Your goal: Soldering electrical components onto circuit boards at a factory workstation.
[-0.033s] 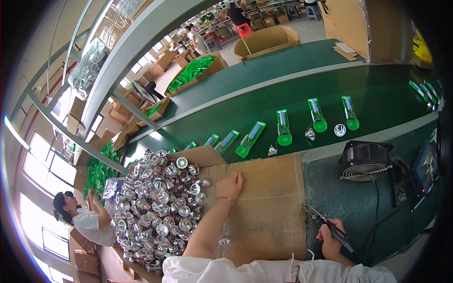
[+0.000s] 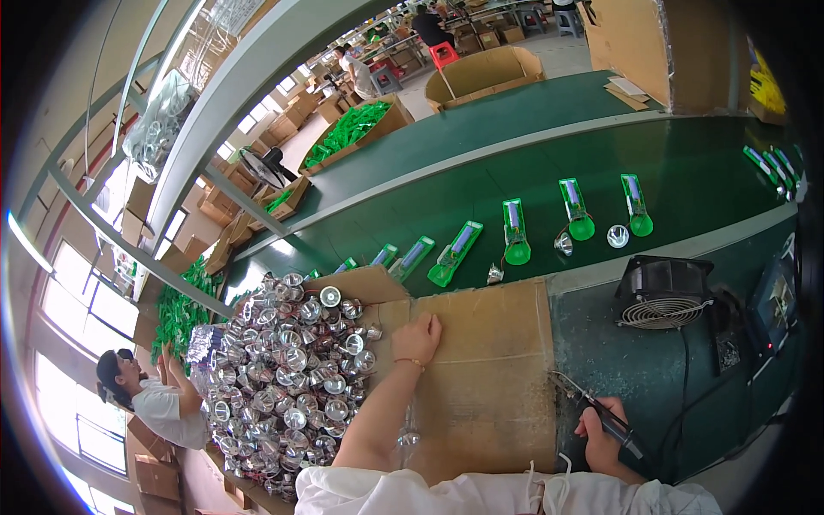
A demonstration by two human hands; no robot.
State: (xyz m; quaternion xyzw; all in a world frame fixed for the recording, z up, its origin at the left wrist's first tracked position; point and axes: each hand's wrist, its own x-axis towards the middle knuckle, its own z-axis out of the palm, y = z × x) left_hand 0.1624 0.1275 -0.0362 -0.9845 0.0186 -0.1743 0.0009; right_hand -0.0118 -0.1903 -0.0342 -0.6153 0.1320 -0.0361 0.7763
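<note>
My green worktop (image 2: 592, 339) carries a scuffed cardboard sheet (image 2: 485, 386) beside heaped shiny cup-shaped reflectors (image 2: 287, 378). My left grip (image 2: 418, 341) curls on the sheet, holding what I can't tell; beyond its right edge, my right grip (image 2: 602, 439) holds a slim black-handled tool (image 2: 619, 429).

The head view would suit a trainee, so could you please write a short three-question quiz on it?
1. True or false: the right hand holds the black tool.
2. What lies directly beneath the left hand?
A) the fan
B) the cardboard
C) the red stool
3. Fill in the missing word: the heap of reflectors is to the ____ of the cardboard.

Key:
1. True
2. B
3. left
</note>
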